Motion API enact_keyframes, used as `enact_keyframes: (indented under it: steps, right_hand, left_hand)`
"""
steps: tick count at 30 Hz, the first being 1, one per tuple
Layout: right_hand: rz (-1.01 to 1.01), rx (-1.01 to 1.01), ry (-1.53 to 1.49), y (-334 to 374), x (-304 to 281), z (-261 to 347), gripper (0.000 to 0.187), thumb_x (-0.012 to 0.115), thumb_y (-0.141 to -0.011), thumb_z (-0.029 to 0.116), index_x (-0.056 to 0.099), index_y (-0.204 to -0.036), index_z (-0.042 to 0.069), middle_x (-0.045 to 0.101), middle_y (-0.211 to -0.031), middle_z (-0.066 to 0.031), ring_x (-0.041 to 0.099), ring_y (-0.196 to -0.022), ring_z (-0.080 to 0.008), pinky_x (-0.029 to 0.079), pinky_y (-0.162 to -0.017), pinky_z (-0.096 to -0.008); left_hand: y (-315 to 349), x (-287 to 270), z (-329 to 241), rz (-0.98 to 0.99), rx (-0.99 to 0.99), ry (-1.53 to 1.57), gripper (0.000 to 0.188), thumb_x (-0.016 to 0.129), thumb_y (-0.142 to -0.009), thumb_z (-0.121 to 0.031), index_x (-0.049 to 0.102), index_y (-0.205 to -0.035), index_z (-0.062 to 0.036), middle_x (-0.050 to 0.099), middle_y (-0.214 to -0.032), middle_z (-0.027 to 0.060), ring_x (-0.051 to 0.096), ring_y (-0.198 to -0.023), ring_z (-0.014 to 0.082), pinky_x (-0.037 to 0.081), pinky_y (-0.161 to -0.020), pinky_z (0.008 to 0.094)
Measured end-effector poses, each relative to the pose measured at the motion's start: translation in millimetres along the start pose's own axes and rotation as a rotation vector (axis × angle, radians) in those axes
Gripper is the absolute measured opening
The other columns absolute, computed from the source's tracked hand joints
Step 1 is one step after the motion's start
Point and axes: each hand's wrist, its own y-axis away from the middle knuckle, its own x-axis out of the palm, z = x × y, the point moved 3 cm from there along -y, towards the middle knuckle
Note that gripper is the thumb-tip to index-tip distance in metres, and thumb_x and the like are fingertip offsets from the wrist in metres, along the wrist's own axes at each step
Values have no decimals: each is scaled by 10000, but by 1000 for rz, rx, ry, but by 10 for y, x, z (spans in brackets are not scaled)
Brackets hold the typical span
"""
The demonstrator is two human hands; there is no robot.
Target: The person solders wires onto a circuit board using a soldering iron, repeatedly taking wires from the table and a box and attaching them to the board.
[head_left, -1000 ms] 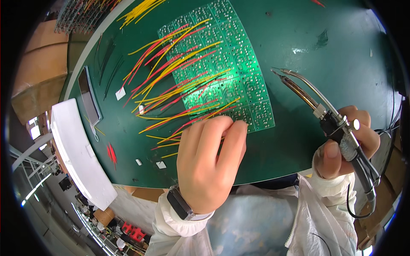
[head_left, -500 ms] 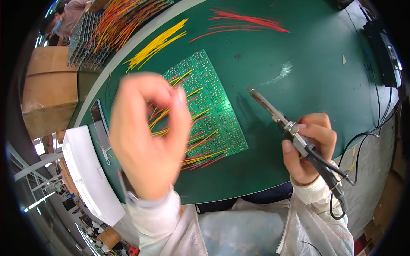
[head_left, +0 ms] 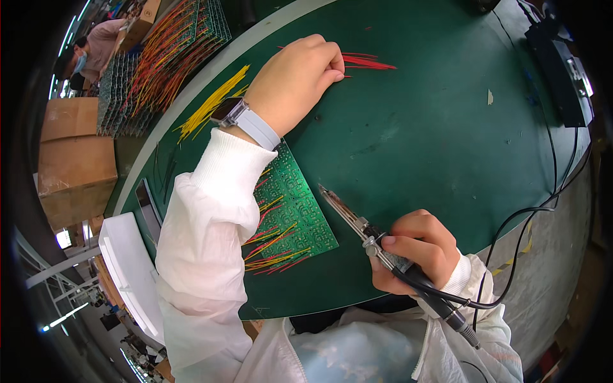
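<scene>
At nine o'clock sits a brown cardboard carton (head_left: 76, 159), at eight a white box (head_left: 131, 274); their contents cannot be made out. The left hand (head_left: 295, 83) reaches to twelve, thumb and forefinger drawn together at red wires (head_left: 373, 62); whether they pinch one cannot be told. At four, the right hand (head_left: 424, 249) grips a soldering iron (head_left: 397, 260), tip toward ten. Centrally, a green circuit board (head_left: 303, 220) lies partly hidden by the left sleeve (head_left: 214, 204).
</scene>
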Motion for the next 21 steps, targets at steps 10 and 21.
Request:
enact_keyframes:
  steps: [10,21]
  right_hand:
    - [14,49,-27,41,-37,2,442,695,-556,-9,498,-949,36,499,-805,-111,522,-586,-193,420,-490,-281]
    - [-82,208,-8,-487,130,-203,397,713,-730,212,423,-914,13,477,-788,-81,436,-731,-130,382,-671,-273]
  left_hand:
    - [625,-604,-142,-289,-165,-42,102,556,-863,-66,534,-923,14,576,-794,66,564,-719,148,446,-701,252]
    - [1384,-224,-27,-559,-420,75,53,626,-793,-7,591,-834,0,545,-744,25,468,-623,92,391,-577,227]
